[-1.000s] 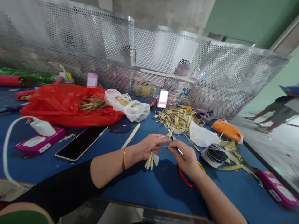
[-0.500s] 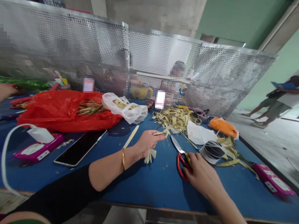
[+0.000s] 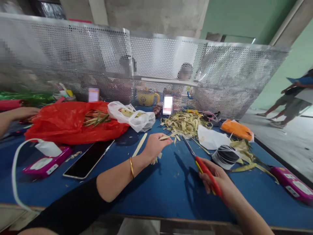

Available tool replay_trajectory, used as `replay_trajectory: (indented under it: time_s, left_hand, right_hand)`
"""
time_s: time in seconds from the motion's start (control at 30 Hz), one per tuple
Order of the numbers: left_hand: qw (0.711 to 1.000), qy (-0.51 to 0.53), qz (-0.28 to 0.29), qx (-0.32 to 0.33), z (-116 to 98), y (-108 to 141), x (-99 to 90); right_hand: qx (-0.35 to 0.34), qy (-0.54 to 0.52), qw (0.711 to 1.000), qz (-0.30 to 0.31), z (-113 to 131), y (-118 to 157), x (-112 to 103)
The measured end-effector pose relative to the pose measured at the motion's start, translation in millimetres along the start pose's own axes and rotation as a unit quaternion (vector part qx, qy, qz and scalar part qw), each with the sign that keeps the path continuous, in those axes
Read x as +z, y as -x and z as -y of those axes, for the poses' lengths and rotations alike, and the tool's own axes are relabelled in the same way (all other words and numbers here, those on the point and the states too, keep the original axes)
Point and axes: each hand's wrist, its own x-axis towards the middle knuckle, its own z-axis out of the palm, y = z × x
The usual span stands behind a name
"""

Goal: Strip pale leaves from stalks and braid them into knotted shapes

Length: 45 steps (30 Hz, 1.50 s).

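My left hand (image 3: 156, 147) is closed on a bundle of pale dried leaf strips (image 3: 169, 136), whose ends stick out past the fingertips and below the palm. Scissors (image 3: 204, 169) with red and yellow handles are in my right hand (image 3: 216, 176), raised off the table and turned on edge. Their blades point away from me, towards the far side of the strips, apart from my left fingers. Just left of my left wrist, a single pale strip (image 3: 140, 144) lies on the blue table (image 3: 156, 199). A pile of dried leaf scraps (image 3: 184, 124) lies beyond both hands.
A spool of grey thread (image 3: 225, 156), white paper (image 3: 212, 137) and an orange packet (image 3: 237, 129) are at right. Leftward lie a red plastic bag (image 3: 61, 120), a phone (image 3: 89, 160) and a purple power strip (image 3: 46, 163). A perforated metal screen (image 3: 161, 55) stands behind. Another person's hand (image 3: 29, 112) reaches in.
My right hand has lifted the scissors from the table and turned them on edge. My left hand keeps its grip on the strips. Another person's hand at far left has moved inward.
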Motion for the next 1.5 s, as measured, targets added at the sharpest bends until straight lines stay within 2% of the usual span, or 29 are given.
replay_trajectory:
  time_s: [0.07, 0.13, 0.2, 0.3, 0.37, 0.43, 0.5, 0.67, 0.83, 1.07, 1.5]
  left_hand:
    - [0.999, -0.026, -0.017, 0.015, 3, -2, -1.0]
    - [0.998, -0.048, -0.034, 0.020, 5, -3, -2.0]
    - [0.996, -0.067, -0.046, 0.029, 6, -3, -2.8]
    - [0.993, -0.090, -0.052, 0.050, 6, -3, -3.0]
    - [0.992, -0.102, -0.056, 0.056, 5, -2, -2.7]
    - [0.991, -0.106, -0.060, 0.059, 4, -1, -2.5]
    - [0.990, -0.104, -0.066, 0.062, 3, -1, -2.6]
    - [0.989, -0.103, -0.084, 0.061, 2, -1, -3.3]
    - [0.986, -0.125, -0.083, 0.072, 3, -1, -2.0]
    - [0.982, -0.147, -0.079, 0.088, 4, 2, -0.2]
    - [0.981, -0.156, -0.065, 0.099, 6, 4, 1.3]
  right_hand:
    - [0.003, -0.200, 0.975, 0.093, -6, 11, 9]
    - [0.012, -0.344, 0.928, 0.143, -13, 19, 20]
    - [0.020, -0.446, 0.878, 0.171, -18, 23, 32]
    - [0.014, -0.534, 0.818, 0.213, -22, 25, 48]
    - [0.013, -0.560, 0.795, 0.235, -20, 26, 55]
    - [0.016, -0.569, 0.784, 0.249, -16, 28, 60]
    - [0.015, -0.565, 0.784, 0.258, -11, 30, 63]
    - [0.011, -0.535, 0.809, 0.244, -4, 31, 71]
    - [0.013, -0.546, 0.806, 0.231, -1, 25, 80]
    - [0.037, -0.541, 0.802, 0.250, 7, 23, 82]
    - [0.036, -0.523, 0.821, 0.228, 20, 16, 85]
